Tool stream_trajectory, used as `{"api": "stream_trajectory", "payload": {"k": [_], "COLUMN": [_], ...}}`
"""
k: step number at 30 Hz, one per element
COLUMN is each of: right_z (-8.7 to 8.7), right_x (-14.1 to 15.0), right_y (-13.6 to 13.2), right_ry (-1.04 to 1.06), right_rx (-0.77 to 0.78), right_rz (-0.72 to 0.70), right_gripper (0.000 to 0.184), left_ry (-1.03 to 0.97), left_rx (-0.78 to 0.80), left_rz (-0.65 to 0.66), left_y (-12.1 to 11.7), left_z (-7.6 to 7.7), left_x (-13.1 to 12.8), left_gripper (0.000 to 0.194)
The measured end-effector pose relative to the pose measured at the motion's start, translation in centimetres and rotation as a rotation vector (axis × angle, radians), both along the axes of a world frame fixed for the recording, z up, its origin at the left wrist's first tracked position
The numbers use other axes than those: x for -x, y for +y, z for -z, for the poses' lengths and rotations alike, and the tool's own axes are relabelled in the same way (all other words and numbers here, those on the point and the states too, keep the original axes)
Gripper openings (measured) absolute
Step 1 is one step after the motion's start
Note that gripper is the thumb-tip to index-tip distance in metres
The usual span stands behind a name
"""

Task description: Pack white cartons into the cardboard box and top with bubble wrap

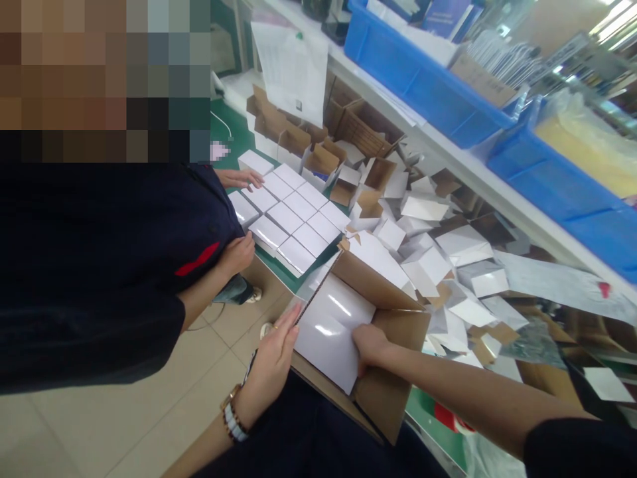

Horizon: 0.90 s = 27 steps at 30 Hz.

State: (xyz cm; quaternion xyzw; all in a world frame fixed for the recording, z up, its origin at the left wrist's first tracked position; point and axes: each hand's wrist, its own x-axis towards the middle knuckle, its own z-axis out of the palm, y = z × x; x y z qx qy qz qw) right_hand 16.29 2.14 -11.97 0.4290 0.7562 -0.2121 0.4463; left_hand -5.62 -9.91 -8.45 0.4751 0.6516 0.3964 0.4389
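Note:
My left hand (271,358) lies with fingers stretched out along the near side of an open brown carton (393,392), touching its edge. My right hand (371,345) is inside the carton, fingers curled and pressed onto a glossy white box (331,332) lying there. The carton's flaps stand open toward a heap of white boxes.
A co-worker in a dark shirt stands at left, hands (239,252) on a neat block of white boxes (293,219) on the green table. Loose white boxes (428,265) and open brown-lined cartons (318,153) cover the bench. Blue bins (423,79) sit on a shelf above. Tiled floor lies below.

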Motion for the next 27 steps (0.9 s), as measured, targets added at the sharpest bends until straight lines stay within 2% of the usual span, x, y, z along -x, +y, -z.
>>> {"api": "stream_trajectory", "payload": {"k": [8, 10, 13, 16, 18, 20, 22, 27], "right_z": [1.8, 1.4, -0.3, -1.8, -1.9, -1.0, 0.4, 3.3], "right_x": [0.2, 0.4, 1.7, 4.7, 7.0, 9.0, 10.2, 10.5], "right_y": [0.6, 0.7, 0.3, -0.8, -1.7, -2.5, -3.1, -4.2], "right_ry": [-0.089, -0.074, 0.018, 0.241, 0.412, 0.510, 0.530, 0.539], "right_rx": [0.009, 0.003, -0.050, -0.195, -0.283, -0.338, -0.386, -0.479], "right_rz": [0.058, 0.077, 0.104, 0.125, 0.137, 0.179, 0.258, 0.390], "right_gripper": [0.080, 0.078, 0.078, 0.089, 0.077, 0.060, 0.051, 0.046], "left_ry": [-0.014, -0.003, 0.004, -0.009, -0.017, -0.022, -0.026, -0.038], "left_rx": [-0.004, -0.011, -0.016, -0.030, -0.035, -0.032, -0.029, -0.045], "left_rz": [0.006, 0.006, 0.010, 0.025, 0.028, 0.021, 0.012, -0.006], "left_y": [-0.2, -0.2, 0.0, 0.1, 0.2, 0.2, 0.2, -0.2], "left_z": [0.1, 0.2, 0.4, 0.5, 0.6, 0.7, 0.9, 1.2], "left_x": [0.1, 0.1, 0.2, 0.2, 0.2, 0.2, 0.3, 0.2], "left_gripper": [0.050, 0.050, 0.050, 0.050, 0.051, 0.051, 0.050, 0.047]}}
